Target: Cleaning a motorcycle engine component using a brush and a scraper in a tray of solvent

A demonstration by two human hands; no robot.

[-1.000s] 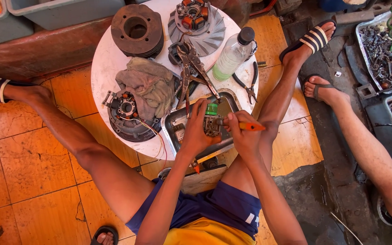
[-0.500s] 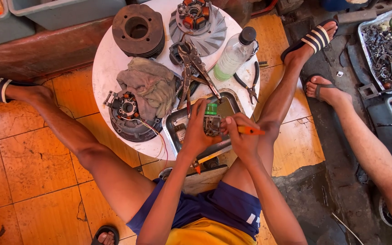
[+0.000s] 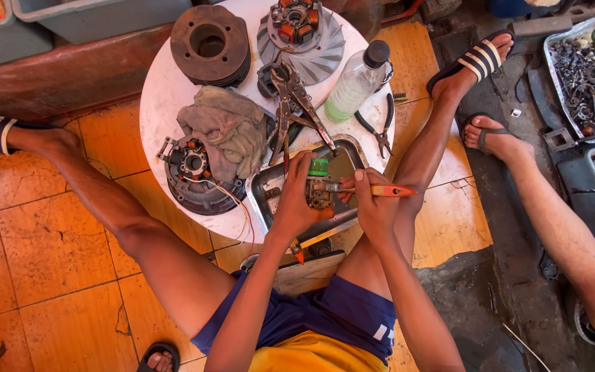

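A: Where is the small metal part [image 3: 319,191] sitting, relative to the metal tray [image 3: 266,189]?

B: It is hanging just above the tray's middle, near the front edge of the round white surface [image 3: 163,117]. The left hand [image 3: 296,200] is gripping it, fingers curled closed around its left side. A green cap is showing on top of the part.

A: And the right hand [image 3: 373,207]?

B: It is closing around an orange-handled screwdriver [image 3: 380,191], fingers wrapped tight on the handle. The shaft is pointing left and is touching the part, over the tray's right half.

A: What is lying around the tray?

B: A stator plate [image 3: 191,169] with red and white wires is resting just left of the tray. A grey rag [image 3: 225,131] is lying behind and left of it, partly over the stator. Locking pliers [image 3: 290,103] are lying just behind the tray. A clear plastic bottle [image 3: 356,83] and black pliers [image 3: 380,131] are lying behind and right of it. A dark cylinder [image 3: 208,45] and a finned rotor [image 3: 304,34] are standing well behind it, at the far edge.

A: Anything off the surface?

B: Another person's sandalled foot [image 3: 487,131] is resting on the floor, well right of the tray.
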